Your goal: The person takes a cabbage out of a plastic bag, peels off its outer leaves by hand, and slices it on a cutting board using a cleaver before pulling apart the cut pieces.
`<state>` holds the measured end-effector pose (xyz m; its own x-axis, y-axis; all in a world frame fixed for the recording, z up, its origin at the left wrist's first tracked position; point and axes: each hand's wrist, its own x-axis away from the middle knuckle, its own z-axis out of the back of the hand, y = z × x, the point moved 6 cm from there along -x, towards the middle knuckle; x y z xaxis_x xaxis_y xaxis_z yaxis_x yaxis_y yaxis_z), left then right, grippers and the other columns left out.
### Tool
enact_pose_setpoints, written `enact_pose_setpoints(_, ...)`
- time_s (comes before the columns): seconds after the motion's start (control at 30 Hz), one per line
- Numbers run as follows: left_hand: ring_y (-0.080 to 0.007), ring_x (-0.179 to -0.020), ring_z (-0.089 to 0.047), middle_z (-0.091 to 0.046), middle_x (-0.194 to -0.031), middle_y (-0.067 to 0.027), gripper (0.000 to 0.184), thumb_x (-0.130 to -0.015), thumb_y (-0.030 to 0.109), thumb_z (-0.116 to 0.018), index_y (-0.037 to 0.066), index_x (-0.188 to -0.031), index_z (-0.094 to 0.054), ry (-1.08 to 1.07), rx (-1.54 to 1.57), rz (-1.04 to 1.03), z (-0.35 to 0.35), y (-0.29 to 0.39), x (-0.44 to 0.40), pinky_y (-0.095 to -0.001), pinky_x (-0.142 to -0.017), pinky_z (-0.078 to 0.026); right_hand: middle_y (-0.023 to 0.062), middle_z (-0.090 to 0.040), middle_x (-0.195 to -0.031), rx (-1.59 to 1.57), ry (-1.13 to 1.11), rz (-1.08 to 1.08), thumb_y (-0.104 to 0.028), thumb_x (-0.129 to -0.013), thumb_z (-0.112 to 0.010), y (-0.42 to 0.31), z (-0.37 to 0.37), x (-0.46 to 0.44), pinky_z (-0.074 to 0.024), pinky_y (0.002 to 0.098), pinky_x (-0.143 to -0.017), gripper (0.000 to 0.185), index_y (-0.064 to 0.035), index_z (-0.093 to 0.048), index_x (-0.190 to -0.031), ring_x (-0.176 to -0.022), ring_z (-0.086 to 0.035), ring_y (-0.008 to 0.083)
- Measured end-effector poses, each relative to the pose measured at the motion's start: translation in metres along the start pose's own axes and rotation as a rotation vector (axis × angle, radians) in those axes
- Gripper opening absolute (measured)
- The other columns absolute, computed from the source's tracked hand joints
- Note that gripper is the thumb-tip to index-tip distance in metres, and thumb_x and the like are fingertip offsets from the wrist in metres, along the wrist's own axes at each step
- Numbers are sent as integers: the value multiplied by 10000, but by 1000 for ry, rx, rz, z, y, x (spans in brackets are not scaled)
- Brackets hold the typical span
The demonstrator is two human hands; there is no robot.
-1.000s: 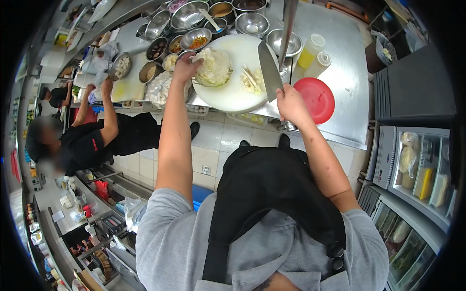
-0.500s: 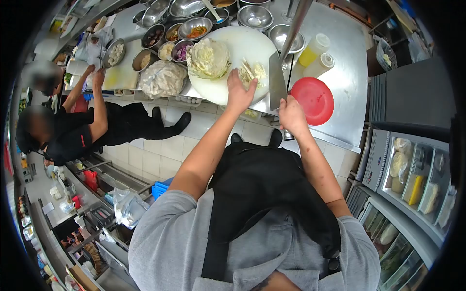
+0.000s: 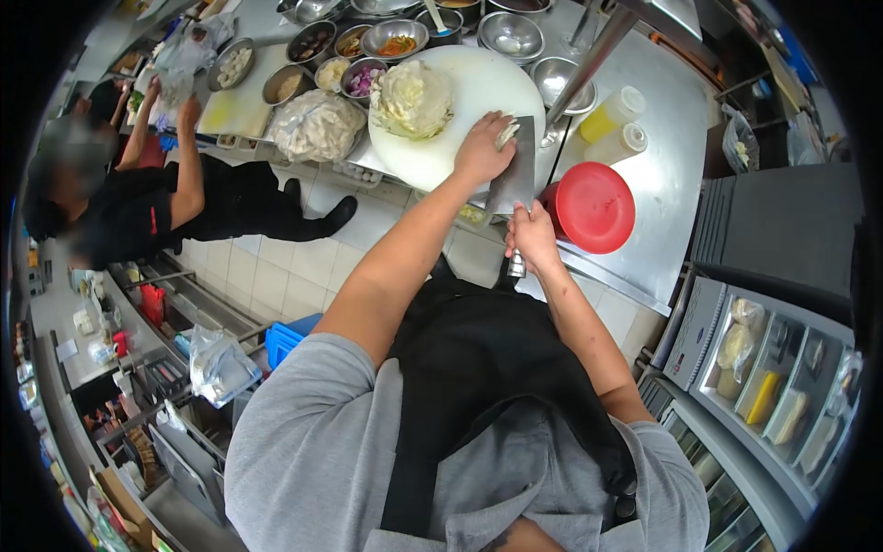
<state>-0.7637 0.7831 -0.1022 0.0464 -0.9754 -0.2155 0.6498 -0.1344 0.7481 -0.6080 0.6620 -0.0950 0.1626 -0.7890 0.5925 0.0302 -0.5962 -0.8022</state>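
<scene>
My right hand (image 3: 533,232) grips the handle of a wide-bladed cleaver (image 3: 515,170), its blade over the right edge of the round white cutting board (image 3: 501,81). My left hand (image 3: 485,149) is cupped round some pale cut cabbage (image 3: 505,137) and presses it against the blade; the fingers partly hide the pieces. A large cut cabbage head (image 3: 413,99) rests on the left of the board, apart from both hands. Just right of my right hand stands a red plate (image 3: 596,208) that seems to sit on a red container.
Metal bowls (image 3: 395,39) of chopped ingredients line the board's far side. A bagged pale mass (image 3: 317,126) lies at left. Two squeeze bottles (image 3: 616,138) stand near a metal post (image 3: 589,69). A co-worker (image 3: 138,198) works at left; a glass-topped fridge (image 3: 773,377) is at right.
My left hand has moved right across the board, gathering the cut cabbage against the cleaver. The blade now lies flatter beside the board, and the view has shifted slightly.
</scene>
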Motion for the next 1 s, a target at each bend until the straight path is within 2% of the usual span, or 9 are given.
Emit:
enact_pose_setpoints(0.27,-363,-1395,-522,-546,-1517,-193,503,-913,240,-656,79,-1389,-639,143,48,115,3,9,17,-428,-1158,-439,33,-485,-699,-70,-177,-40,-168,-1097,-452,10,-12,-16,-422,331,-366,123,-59,-450,-1040,-438,-448,132)
enact_pose_setpoints(0.33,-401,-1327,-575,-572,-1482,-215,471,-915,243,-671,94,-1362,-658,201,30,75,3,10,22,-441,-1115,-475,32,-483,-700,-78,-219,-44,-162,-1094,-451,14,-11,-17,-421,328,-366,110,-64,-445,-1045,-437,-446,130)
enact_pose_setpoints(0.43,-403,-1312,-584,-579,-1475,-209,459,-913,228,-675,95,-1353,-663,256,18,97,8,19,33,-439,-1108,-482,31,-481,-702,-104,-296,-50,-155,-1092,-451,14,-8,-11,-418,320,-366,96,-69,-438,-1052,-439,-447,125)
enact_pose_setpoints(0.53,-362,-1399,-516,-553,-1503,-201,492,-886,190,-659,67,-1362,-653,301,34,165,23,37,51,-418,-1164,-434,30,-480,-702,-99,-379,-50,-160,-1094,-452,14,-5,8,-417,309,-364,97,-71,-437,-1057,-442,-450,120)
enact_pose_setpoints(0.6,-364,-1398,-516,-552,-1502,-203,492,-888,179,-655,63,-1366,-647,387,-6,179,40,45,71,-421,-1167,-431,29,-479,-702,-75,-428,-44,-166,-1096,-453,12,-7,22,-417,304,-364,101,-73,-437,-1061,-444,-452,117)
enact_pose_setpoints(0.67,-365,-1397,-517,-551,-1500,-205,491,-890,169,-651,59,-1369,-641,468,-45,191,58,52,95,-423,-1169,-428,26,-479,-704,-22,-522,-91,-173,-1101,-454,13,-14,39,-418,297,-363,95,-83,-441,-1073,-448,-454,113)
enact_pose_setpoints(0.73,-385,-1374,-533,-549,-1496,-214,463,-913,187,-658,70,-1360,-643,625,-137,296,84,51,134,-430,-1143,-452,21,-483,-700,80,-618,-147,-171,-1101,-473,18,-28,57,-420,293,-365,83,-95,-458,-1071,-449,-445,107)
enact_pose_setpoints(0.87,-405,-1419,-490,-533,-1499,-252,510,-910,164,-650,18,-1396,-601,862,-299,421,126,32,231,-452,-1181,-414,7,-486,-686,298,-831,-181,-221,-1106,-509,46,-68,84,-428,290,-352,129,-113,-472,-1044,-457,-454,95)
enact_pose_setpoints(1.0,-409,-1439,-463,-514,-1507,-259,514,-901,138,-647,-5,-1392,-595,1103,-274,673,165,30,347,-437,-1206,-384,6,-482,-698,576,-1081,-225,-252,-1114,-504,83,-124,120,-423,272,-350,179,-109,-444,-1024,-447,-453,90)
